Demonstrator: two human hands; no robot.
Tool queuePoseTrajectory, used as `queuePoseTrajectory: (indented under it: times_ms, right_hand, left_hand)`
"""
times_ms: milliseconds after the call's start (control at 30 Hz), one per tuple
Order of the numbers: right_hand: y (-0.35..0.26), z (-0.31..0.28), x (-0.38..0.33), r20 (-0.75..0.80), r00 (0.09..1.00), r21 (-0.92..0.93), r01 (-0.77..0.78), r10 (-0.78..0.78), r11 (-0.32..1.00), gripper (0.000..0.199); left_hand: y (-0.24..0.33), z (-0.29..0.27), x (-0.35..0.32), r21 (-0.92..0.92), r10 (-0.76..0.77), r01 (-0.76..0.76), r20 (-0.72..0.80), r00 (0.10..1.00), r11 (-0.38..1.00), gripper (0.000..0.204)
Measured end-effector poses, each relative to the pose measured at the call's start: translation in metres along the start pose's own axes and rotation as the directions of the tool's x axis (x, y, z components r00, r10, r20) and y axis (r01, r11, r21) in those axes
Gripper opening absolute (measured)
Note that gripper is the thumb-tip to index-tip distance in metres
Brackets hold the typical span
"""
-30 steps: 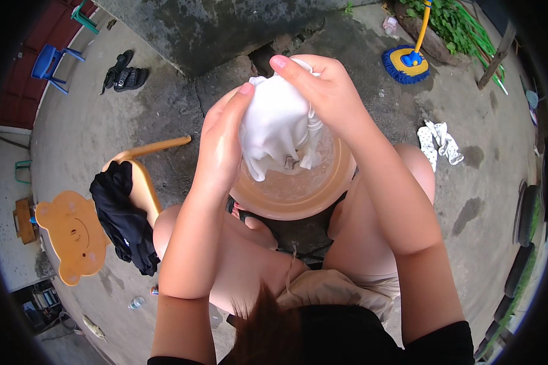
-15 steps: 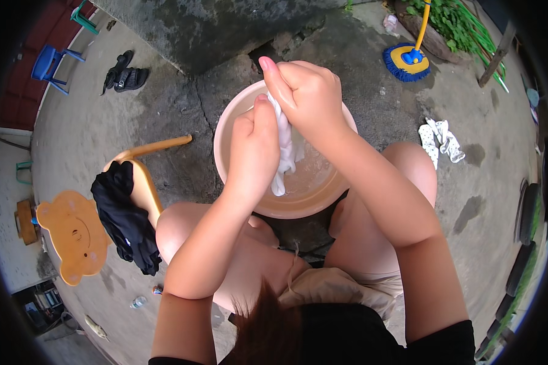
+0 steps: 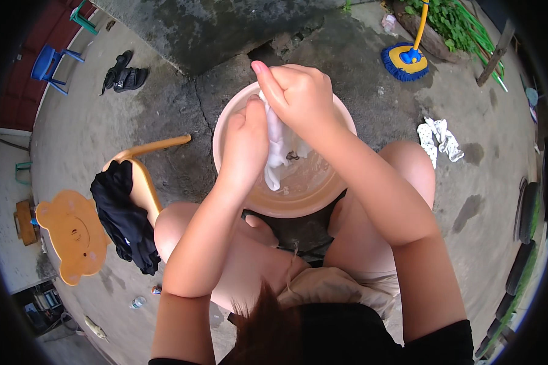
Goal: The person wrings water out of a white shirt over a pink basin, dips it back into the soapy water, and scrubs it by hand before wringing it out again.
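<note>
A wet white sock [image 3: 276, 149] hangs bunched over a round pale-pink basin [image 3: 286, 210], its narrow end pointing down toward the water. A dark mark shows on the fabric's right side. My left hand [image 3: 248, 131] is closed around the upper part of the sock, thumb on top. Just above it and to the right, my right hand [image 3: 301, 91] grips the top end in a fist with the thumb sticking out. Shallow water [image 3: 310, 179] lies in the basin. The fingers of both hands are mostly hidden from above.
White dotted socks [image 3: 441, 140] lie on the concrete at right. At left, black clothing [image 3: 125, 213] hangs on a yellow bear-shaped chair [image 3: 73, 237]. Black sandals [image 3: 128, 78], a blue chair [image 3: 47, 64] and a blue-yellow mop [image 3: 408, 58] stand farther off. My knees flank the basin.
Both hands have shifted slightly left with the sock. More of its right side, with the dark mark, now shows.
</note>
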State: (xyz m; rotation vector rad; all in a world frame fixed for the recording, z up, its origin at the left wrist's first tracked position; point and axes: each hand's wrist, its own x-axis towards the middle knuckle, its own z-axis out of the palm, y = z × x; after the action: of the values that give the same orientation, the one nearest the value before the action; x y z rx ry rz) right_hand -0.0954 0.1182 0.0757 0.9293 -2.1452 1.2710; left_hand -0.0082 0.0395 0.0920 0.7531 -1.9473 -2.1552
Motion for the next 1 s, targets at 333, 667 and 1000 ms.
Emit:
queuePoseTrajectory:
  times_ms: [333, 667, 1000]
  right_hand:
    - [0.006, -0.015, 0.008, 0.349, 0.873, 0.292, -0.446, 0.340, 0.846, 0.048]
    - [0.033, -0.061, 0.009, 0.814, 0.579, 0.456, -0.690, 0.050, 0.562, 0.038]
    - [0.042, -0.060, 0.003, 0.836, 0.546, 0.414, -0.695, 0.057, 0.587, 0.037]
  left_hand:
    - [0.020, -0.011, -0.009, -0.113, -0.114, 0.132, 0.160, 0.981, 0.985, 0.039]
    - [0.038, -0.072, 0.001, -0.056, 0.098, -0.087, 0.244, 0.965, 0.995, 0.032]
    - [0.040, -0.073, 0.001, -0.090, 0.118, -0.108, 0.123, 0.985, 0.990, 0.033]
